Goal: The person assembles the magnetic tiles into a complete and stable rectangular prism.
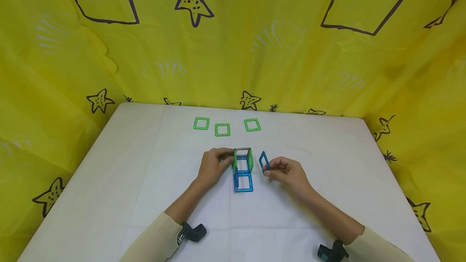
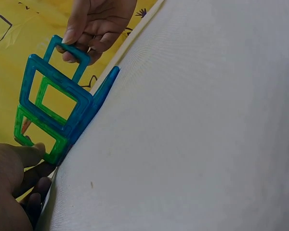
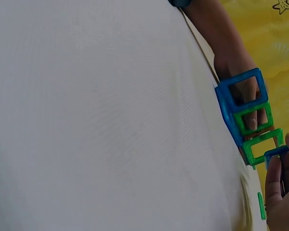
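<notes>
Square magnetic tiles with hollow centres form a small structure in the middle of the table. It has green side walls [image 1: 251,161], an orange-brown tile [image 1: 242,148] at the back and blue tiles [image 1: 244,191] flat at the base. One more blue tile [image 2: 26,82] stands upright at its front left. My left hand [image 1: 212,167] pinches the left green tile [image 2: 38,124], thumb on its face. To the right, my right hand [image 1: 289,175] holds a loose blue tile [image 1: 267,160] by its edge, tilted upright and apart from the structure.
Behind the structure lie three green tiles [image 1: 201,128], [image 1: 222,134], [image 1: 253,130], flat on the white table cloth [image 1: 309,140]. A yellow curtain [image 1: 225,51] with starfish drawings hangs round the back and sides. Dark wrist cameras [image 1: 196,233] sit at both sleeves.
</notes>
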Demonstrator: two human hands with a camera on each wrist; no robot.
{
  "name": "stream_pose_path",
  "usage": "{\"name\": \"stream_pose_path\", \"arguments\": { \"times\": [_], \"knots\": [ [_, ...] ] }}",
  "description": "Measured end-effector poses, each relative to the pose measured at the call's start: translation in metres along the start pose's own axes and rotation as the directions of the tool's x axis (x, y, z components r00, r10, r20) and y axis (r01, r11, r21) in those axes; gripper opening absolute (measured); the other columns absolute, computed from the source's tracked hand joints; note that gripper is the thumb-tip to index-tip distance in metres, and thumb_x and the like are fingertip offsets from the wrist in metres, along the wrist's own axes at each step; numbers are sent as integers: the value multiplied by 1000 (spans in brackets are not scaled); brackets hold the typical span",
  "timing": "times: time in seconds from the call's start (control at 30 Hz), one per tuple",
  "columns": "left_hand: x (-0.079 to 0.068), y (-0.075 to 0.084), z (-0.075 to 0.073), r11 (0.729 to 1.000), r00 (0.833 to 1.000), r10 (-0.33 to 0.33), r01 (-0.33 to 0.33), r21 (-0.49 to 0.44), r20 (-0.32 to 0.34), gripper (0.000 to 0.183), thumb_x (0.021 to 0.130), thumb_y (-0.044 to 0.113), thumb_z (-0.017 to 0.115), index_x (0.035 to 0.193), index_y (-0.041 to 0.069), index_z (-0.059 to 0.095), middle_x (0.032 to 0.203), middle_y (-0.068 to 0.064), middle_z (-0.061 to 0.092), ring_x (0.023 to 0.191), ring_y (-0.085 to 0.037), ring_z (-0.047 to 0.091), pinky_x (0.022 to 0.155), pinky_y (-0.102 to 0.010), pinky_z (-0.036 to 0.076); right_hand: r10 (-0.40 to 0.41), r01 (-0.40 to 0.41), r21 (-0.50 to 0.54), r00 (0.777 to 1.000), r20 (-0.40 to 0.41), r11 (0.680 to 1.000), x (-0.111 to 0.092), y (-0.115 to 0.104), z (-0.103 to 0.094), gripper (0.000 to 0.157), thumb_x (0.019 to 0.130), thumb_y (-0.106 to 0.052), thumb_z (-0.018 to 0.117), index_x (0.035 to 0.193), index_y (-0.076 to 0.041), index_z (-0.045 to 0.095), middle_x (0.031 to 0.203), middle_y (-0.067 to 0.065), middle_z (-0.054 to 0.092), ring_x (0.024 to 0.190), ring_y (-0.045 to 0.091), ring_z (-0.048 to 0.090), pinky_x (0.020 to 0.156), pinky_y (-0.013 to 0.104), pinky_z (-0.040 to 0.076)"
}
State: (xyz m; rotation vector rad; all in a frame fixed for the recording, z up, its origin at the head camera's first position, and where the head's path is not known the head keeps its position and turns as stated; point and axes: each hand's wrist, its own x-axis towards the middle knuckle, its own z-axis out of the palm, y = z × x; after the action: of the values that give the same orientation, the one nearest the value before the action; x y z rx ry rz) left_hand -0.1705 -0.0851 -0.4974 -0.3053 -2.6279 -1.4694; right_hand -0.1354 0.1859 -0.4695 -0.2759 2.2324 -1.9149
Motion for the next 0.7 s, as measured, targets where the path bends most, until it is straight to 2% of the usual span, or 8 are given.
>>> {"name": "stream_pose_path", "arguments": {
  "times": [0.23, 0.4, 0.7],
  "knots": [
    [-1, 2, 0, 1000, 1000, -12, 12, 10, 0, 21, 94, 11, 80, 114, 6, 81, 99, -2, 78, 82, -15, 61, 76, -32, 51, 15, -17, 58, 1000, 27, 998, -9, 1, 7, 20, 89, 5, 78, 102, 12, 65, 103, 21, 76, 88, 16, 72, 76, 24, 57],
    [0, 3, -1, 1000, 1000, -6, 6, 6, -1, 21, 94, 11, 80, 114, 5, 81, 99, -3, 79, 82, -15, 61, 77, -33, 52, 30, -32, 55, 999, 32, 998, -12, 3, 13, 20, 88, 4, 79, 101, 11, 65, 103, 21, 76, 89, 16, 72, 73, 24, 55],
    [-1, 4, -2, 1000, 1000, 3, -3, 3, -7, 20, 93, 10, 80, 113, 5, 81, 98, -3, 79, 81, -15, 62, 75, -33, 51, 32, -36, 86, 998, 46, 996, -18, 5, 20, 21, 88, 5, 80, 100, 12, 64, 104, 25, 74, 92, 17, 73, 77, 25, 58]
  ]
}}
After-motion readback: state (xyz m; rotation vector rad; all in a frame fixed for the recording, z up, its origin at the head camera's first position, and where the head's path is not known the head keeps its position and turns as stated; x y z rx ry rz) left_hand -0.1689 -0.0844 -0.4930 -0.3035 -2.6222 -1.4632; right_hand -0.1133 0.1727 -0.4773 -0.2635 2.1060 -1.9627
